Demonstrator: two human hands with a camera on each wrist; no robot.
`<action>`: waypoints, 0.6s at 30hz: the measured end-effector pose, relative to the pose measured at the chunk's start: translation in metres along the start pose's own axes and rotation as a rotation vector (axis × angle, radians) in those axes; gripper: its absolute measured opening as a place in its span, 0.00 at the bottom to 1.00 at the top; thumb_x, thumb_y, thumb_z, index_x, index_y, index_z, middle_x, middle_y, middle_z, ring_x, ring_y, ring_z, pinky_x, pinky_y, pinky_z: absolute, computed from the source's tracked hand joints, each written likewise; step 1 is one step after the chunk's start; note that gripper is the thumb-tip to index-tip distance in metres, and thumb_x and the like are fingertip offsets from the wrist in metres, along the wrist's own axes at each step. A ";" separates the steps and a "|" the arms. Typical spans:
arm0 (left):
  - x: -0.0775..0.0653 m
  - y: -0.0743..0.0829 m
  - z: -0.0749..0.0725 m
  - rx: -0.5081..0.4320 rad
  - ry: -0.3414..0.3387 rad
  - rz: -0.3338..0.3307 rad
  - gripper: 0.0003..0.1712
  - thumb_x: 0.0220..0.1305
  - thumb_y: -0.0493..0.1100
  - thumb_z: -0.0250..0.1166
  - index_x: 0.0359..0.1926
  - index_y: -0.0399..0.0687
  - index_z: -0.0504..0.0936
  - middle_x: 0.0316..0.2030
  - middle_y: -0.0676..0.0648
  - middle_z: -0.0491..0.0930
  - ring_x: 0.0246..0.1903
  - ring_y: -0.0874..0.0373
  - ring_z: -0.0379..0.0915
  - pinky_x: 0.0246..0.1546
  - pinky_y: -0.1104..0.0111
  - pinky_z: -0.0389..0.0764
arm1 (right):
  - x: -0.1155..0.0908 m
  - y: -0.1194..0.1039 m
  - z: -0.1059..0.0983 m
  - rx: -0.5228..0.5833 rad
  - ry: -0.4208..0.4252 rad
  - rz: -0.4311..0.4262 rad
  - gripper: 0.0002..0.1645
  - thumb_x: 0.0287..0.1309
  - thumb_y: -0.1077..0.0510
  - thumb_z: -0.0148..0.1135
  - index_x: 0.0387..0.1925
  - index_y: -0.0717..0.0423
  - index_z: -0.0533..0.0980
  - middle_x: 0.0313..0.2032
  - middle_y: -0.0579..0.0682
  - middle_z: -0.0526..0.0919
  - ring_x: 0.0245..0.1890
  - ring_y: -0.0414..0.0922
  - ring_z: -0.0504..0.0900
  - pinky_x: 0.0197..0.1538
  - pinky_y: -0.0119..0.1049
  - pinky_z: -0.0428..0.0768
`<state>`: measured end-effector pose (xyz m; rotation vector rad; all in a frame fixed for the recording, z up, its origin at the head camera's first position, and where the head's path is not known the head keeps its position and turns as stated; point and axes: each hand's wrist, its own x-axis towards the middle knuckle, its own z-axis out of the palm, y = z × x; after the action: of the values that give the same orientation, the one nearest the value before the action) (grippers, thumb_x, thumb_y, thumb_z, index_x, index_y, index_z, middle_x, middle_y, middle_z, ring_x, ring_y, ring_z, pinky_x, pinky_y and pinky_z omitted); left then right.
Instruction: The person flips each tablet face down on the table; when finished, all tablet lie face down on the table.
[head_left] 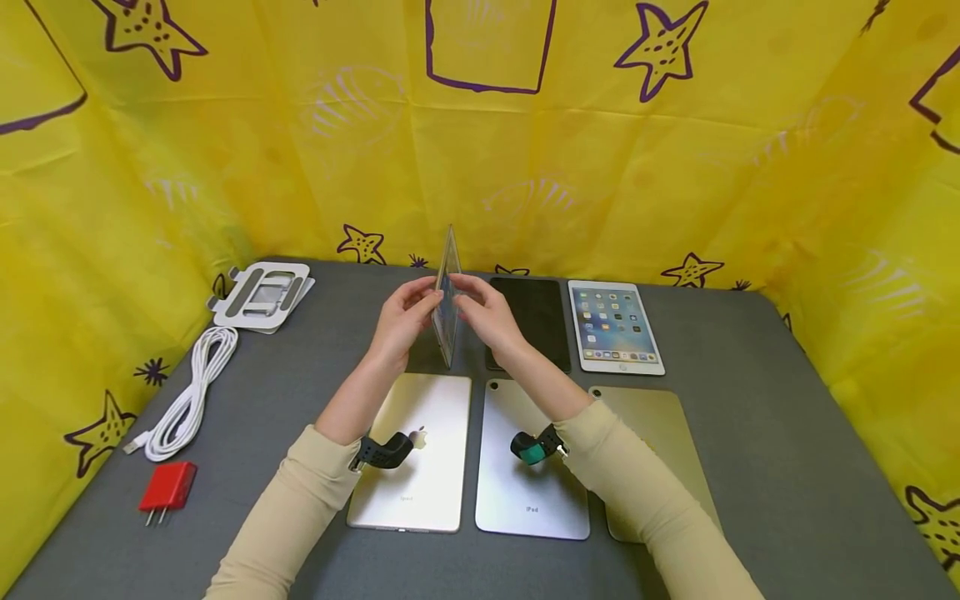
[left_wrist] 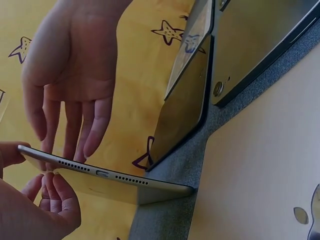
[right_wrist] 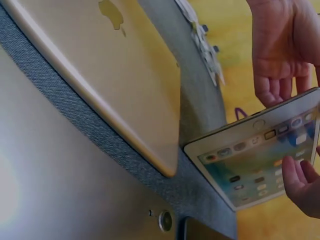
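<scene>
Five tablets lie flat on the counter, only the upright tablet seemingly remaining, left hand pinching it, right hand loosely straight-fingered

Upright tablet: glossy glass face, smooth metal rim. Gold back, silver back, yellowish back: smooth metal, satin sheen; logo on the gold one polished. Black tablet: dark glossy glass. White tablet: glossy screen. Table cover: matt grey cloth, coarse weave in wrist views. Curtain: thin, creased, faint sheen. Cable: smooth white plastic. Charger: red plastic, bare metal prongs. Sleeves: matt cloth. Wrist straps: matt black, rubbery. Stand: smooth white plates; too small to tell painted metal from plastic.
</scene>
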<state>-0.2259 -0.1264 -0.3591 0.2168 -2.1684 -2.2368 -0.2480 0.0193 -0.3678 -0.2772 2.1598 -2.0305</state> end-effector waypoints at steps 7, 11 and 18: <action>0.001 -0.001 0.005 0.002 -0.010 -0.013 0.26 0.68 0.44 0.62 0.64 0.43 0.72 0.44 0.51 0.71 0.42 0.61 0.69 0.46 0.68 0.73 | 0.002 -0.005 -0.001 -0.028 -0.028 -0.036 0.23 0.70 0.59 0.53 0.65 0.48 0.71 0.63 0.49 0.72 0.60 0.47 0.73 0.59 0.45 0.75; 0.001 -0.002 0.006 -0.007 -0.010 -0.027 0.26 0.69 0.45 0.62 0.64 0.43 0.72 0.45 0.49 0.72 0.47 0.55 0.70 0.50 0.66 0.74 | 0.002 -0.006 -0.002 -0.004 -0.027 -0.037 0.23 0.70 0.59 0.53 0.65 0.49 0.71 0.63 0.50 0.72 0.61 0.48 0.72 0.60 0.49 0.74; 0.001 -0.003 0.009 -0.078 -0.028 -0.049 0.24 0.70 0.44 0.59 0.63 0.41 0.72 0.52 0.45 0.74 0.53 0.45 0.69 0.55 0.59 0.72 | 0.002 -0.006 -0.006 0.021 -0.022 -0.026 0.23 0.69 0.56 0.56 0.64 0.48 0.72 0.62 0.49 0.73 0.59 0.47 0.74 0.59 0.49 0.75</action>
<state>-0.2271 -0.1177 -0.3621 0.2416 -2.1062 -2.3596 -0.2512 0.0242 -0.3614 -0.3257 2.1316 -2.0523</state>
